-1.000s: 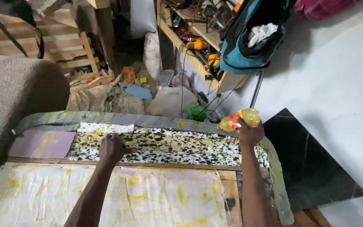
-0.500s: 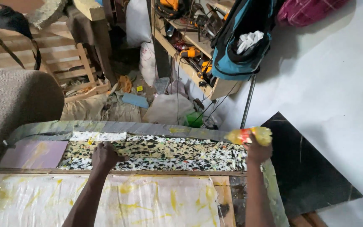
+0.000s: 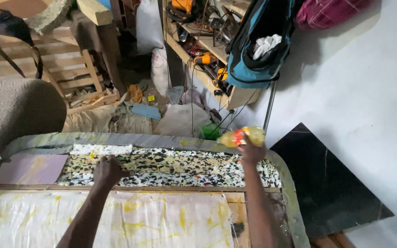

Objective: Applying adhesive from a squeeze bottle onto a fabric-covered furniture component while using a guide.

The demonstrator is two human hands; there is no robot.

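My right hand (image 3: 251, 150) grips a yellow plastic bottle (image 3: 242, 136) with a red label, held on its side above the far right end of a speckled black, white and yellow foam strip (image 3: 180, 165). My left hand (image 3: 108, 171) presses fingers-closed on the left part of that same strip. The strip lies across a padded frame wrapped in grey-green fabric (image 3: 129, 139). In front of it, a white sheet (image 3: 116, 220) streaked with yellow glue covers a wooden board.
A pale purple foam piece (image 3: 28, 168) lies at the strip's left end. A black panel (image 3: 327, 183) leans by the white wall on the right. A teal backpack (image 3: 258, 50) hangs over a cluttered tool shelf (image 3: 207, 50). A brown cushion (image 3: 14, 110) and wooden frames (image 3: 79, 78) stand on the left.
My right hand has carried the bottle a little to the right and up along the strip's far edge. My left hand has stayed pressed on the strip. The head view has tilted.
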